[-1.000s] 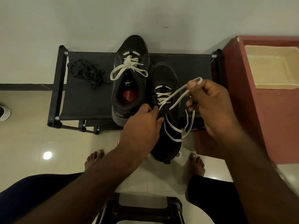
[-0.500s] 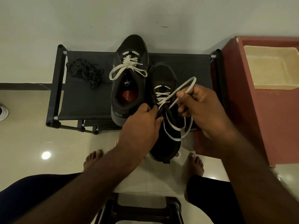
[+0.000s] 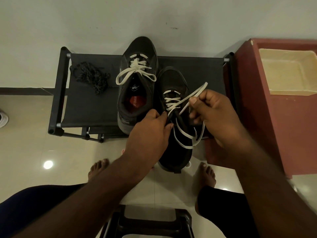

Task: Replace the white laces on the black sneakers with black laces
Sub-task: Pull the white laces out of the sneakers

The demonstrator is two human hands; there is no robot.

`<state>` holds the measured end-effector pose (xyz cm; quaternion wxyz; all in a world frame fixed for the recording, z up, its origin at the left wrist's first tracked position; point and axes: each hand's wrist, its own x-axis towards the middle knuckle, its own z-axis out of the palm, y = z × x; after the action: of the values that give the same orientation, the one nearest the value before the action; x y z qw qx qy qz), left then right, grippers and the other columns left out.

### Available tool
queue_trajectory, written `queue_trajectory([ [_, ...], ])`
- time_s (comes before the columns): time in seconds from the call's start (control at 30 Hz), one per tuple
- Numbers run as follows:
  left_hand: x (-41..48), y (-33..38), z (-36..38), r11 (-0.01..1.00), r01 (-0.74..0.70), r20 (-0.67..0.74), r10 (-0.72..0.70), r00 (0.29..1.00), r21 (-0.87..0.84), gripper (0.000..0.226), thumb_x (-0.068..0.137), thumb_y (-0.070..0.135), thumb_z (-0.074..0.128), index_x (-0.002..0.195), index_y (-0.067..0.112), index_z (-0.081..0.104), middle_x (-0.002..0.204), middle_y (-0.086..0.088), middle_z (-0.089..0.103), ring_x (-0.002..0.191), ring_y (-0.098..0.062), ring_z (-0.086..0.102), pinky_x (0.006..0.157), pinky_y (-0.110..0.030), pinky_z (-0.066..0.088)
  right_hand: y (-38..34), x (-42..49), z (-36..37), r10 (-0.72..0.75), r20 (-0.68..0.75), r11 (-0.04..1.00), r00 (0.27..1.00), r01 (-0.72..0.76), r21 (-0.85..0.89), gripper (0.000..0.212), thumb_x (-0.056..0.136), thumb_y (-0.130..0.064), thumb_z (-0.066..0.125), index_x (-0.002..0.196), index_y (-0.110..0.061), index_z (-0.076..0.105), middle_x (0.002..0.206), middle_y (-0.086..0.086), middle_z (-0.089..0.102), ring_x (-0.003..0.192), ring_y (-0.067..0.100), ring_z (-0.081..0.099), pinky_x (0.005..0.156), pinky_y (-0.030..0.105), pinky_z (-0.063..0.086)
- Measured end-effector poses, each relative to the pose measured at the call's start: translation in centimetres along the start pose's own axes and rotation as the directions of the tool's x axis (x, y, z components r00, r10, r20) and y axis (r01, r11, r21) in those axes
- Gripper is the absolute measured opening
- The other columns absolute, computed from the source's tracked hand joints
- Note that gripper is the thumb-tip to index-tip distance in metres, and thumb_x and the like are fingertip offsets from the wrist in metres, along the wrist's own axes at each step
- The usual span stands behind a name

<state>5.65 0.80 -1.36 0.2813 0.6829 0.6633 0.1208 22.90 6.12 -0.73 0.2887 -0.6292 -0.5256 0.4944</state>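
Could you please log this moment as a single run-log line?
left hand holds sneaker | right hand pinches white lace | other sneaker laced | black laces on rack

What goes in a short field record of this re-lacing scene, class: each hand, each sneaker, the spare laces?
left hand: grips the near sneaker at its opening.
right hand: pinches the near sneaker's white lace, pulled loose in a loop.
near sneaker: heel overhangs the rack.
far sneaker: on the rack, white bow tied.
black laces: bundled on the rack, left of the sneakers.
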Motion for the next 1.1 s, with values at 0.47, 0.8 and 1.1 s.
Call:
queue_trajectory([
  [0.47, 0.14, -0.05, 0.05, 1.000, -0.003, -0.001, 0.003, 1.000, 0.017, 0.039, 0.102, 0.039, 0.041, 0.135, 0.021, 0.052, 0.108, 0.006, 0.042, 0.087, -0.005, 0.043, 0.074, -0.018, 0.034, -0.34, -0.20, 0.09, -0.008, -0.010, 0.998, 1.000, 0.009, 0.069, 0.026, 0.100, -0.025, 0.060, 0.094, 0.000, 0.064, 0.073, 0.005, 0.064, 0.060, 0.012, 0.059, 0.055, 0.023, 0.050],
  [0.8, 0.10, -0.05, 0.09, 1.000, -0.001, -0.002, 0.001, 1.000, 0.021, 0.038, 0.102, 0.039, 0.041, 0.133, 0.021, 0.053, 0.112, 0.003, 0.046, 0.089, -0.009, 0.050, 0.075, -0.020, 0.040, -0.19, -0.66, 0.67, -0.025, 0.155, 0.998, 0.988, 0.032, -0.047, 0.012, 0.096, -0.021, 0.066, 0.091, -0.011, 0.070, 0.070, 0.000, 0.069, 0.058, 0.007, 0.062, 0.055, 0.019, 0.049],
  [1.1, -0.02, -0.03, -0.05, 1.000, -0.004, -0.010, 0.004, 1.000, 0.002, 0.037, 0.102, 0.038, 0.043, 0.132, 0.020, 0.055, 0.112, 0.003, 0.046, 0.090, -0.011, 0.052, 0.075, -0.022, 0.042, -0.28, -0.43, 0.23, 0.049, 0.111, 0.996, 0.993, -0.057, 0.067, 0.014, 0.095, -0.026, 0.067, 0.096, -0.013, 0.069, 0.072, 0.000, 0.067, 0.060, 0.010, 0.060, 0.055, 0.022, 0.049],
])
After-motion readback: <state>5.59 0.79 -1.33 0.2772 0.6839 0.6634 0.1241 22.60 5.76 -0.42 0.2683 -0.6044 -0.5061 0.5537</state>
